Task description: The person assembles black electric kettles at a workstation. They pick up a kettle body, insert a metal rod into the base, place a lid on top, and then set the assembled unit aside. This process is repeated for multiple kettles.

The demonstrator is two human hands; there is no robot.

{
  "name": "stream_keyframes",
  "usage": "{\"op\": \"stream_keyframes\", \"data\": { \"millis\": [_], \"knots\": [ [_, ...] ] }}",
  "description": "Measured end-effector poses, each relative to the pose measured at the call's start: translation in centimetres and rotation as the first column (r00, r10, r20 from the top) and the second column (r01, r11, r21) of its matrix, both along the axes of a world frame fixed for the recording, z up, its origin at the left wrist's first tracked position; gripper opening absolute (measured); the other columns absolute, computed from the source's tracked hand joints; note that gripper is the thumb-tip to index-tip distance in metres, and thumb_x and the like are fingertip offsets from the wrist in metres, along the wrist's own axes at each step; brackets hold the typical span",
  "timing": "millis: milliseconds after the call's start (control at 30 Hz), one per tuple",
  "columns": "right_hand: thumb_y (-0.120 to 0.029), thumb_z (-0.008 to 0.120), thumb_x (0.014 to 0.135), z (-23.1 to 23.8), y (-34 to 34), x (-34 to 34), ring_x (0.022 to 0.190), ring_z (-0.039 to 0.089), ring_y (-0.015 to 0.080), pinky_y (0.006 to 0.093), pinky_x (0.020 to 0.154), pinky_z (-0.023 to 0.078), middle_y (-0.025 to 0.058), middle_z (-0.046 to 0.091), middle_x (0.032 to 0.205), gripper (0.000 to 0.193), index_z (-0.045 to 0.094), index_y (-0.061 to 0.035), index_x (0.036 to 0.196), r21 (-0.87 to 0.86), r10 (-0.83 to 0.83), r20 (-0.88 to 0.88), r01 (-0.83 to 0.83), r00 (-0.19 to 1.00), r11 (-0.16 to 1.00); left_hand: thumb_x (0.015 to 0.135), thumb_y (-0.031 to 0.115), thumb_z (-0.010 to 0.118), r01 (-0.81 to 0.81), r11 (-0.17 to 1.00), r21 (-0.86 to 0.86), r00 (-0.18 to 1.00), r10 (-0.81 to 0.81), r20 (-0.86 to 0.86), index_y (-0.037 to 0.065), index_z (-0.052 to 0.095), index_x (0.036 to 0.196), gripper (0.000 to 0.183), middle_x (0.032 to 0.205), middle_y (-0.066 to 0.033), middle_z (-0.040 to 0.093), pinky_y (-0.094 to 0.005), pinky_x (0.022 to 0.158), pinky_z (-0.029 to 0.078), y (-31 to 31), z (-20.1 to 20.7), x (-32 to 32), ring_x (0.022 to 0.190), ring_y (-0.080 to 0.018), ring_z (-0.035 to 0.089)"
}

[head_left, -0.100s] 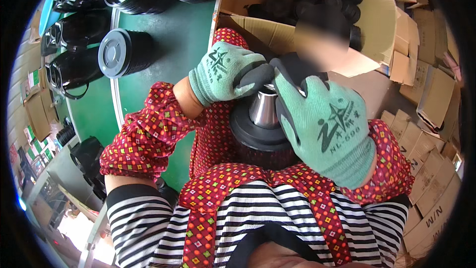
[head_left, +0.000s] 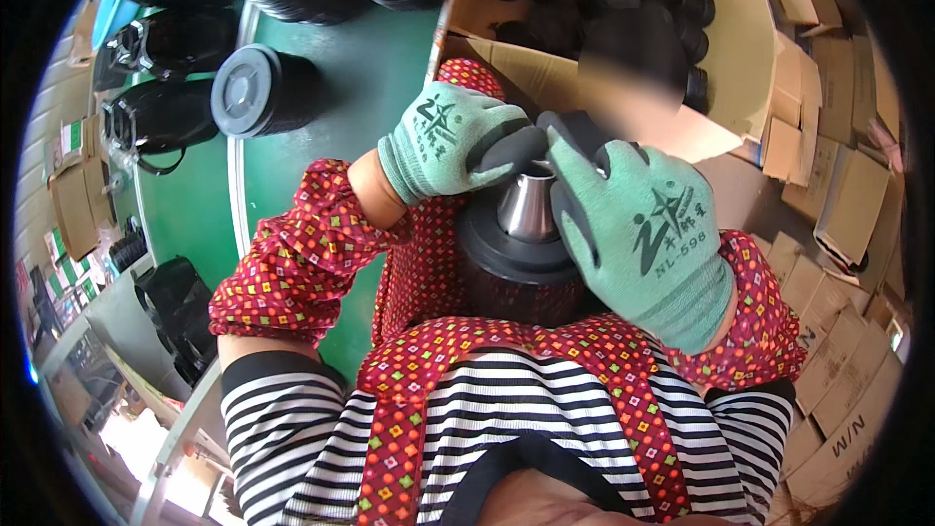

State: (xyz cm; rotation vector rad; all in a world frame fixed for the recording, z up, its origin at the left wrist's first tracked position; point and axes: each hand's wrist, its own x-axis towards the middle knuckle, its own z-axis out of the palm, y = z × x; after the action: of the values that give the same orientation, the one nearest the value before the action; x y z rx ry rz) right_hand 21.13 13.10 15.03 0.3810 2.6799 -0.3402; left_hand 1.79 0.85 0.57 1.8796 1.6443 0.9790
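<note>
A shiny metal cone (head_left: 527, 210) stands upright on a wide, black, disc-topped round piece (head_left: 513, 261) held close to my lap. My left hand (head_left: 453, 141), in a green glove with dark fingertips, has its thumb and fingers pressed together at the cone's upper rim. From the other side my right hand (head_left: 648, 234), gloved alike, reaches to the same rim with bent fingers and its index finger along the top. The two hands' fingertips nearly meet there. A thin, pale edge shows between them, but what they pinch is mostly hidden.
On the green table (head_left: 355, 63) to the left stand a stack of black round parts with a grey top (head_left: 243, 93) and several glossy black jugs (head_left: 175, 115). Ahead, a cardboard box (head_left: 745, 49) holds many black round parts. Flattened cartons (head_left: 842, 302) lean at the right.
The surroundings have shifted slightly to the right in view. Both hands remain at the cone's top, with only a small shift of the right fingers.
</note>
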Motion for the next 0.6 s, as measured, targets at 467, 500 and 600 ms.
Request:
{"op": "stream_keyframes", "data": {
  "millis": [467,500,600],
  "knots": [
    [-0.028,0.091,0.074,-9.3,-3.0,5.5,0.123,0.062,0.0398,0.0502,0.111,0.046,0.0183,0.066,0.13,0.063,0.07,-0.0028,0.127,-0.566,-0.27,-0.633,-0.195,0.725,0.801,0.094,0.031,0.074,-0.919,0.376,-0.117,0.391,0.844,-0.367,0.011,0.074,0.101,0.021,0.087,-0.0144,0.072,-0.0439,0.071,0.056,-23.3,-8.2,-1.2,0.079,-0.0356,0.071],
    [-0.025,0.091,0.074,-9.6,-3.1,5.3,0.12,0.063,0.0389,0.0486,0.109,0.047,0.018,0.067,0.127,0.058,0.071,-0.0022,0.124,-0.57,-0.285,-0.655,-0.21,0.7,0.795,0.092,0.029,0.075,-0.918,0.381,-0.108,0.394,0.855,-0.338,0.01,0.072,0.108,0.025,0.094,-0.0148,0.072,-0.0445,0.075,0.056,-24.3,-9.0,-0.6,0.085,-0.0357,0.071],
    [-0.011,0.08,0.077,-10.5,-3.7,4.7,0.119,0.064,0.0353,0.0436,0.109,0.047,0.0149,0.067,0.119,0.041,0.072,0.0017,0.115,-0.724,-0.484,-0.589,-0.157,0.647,0.672,0.087,0.019,0.078,-0.94,0.333,-0.071,0.339,0.896,-0.288,0.006,0.063,0.135,0.053,0.127,-0.0191,0.068,-0.0445,0.097,0.055,-23.1,-6.1,1.2,0.113,-0.037,0.068]
  ]
}}
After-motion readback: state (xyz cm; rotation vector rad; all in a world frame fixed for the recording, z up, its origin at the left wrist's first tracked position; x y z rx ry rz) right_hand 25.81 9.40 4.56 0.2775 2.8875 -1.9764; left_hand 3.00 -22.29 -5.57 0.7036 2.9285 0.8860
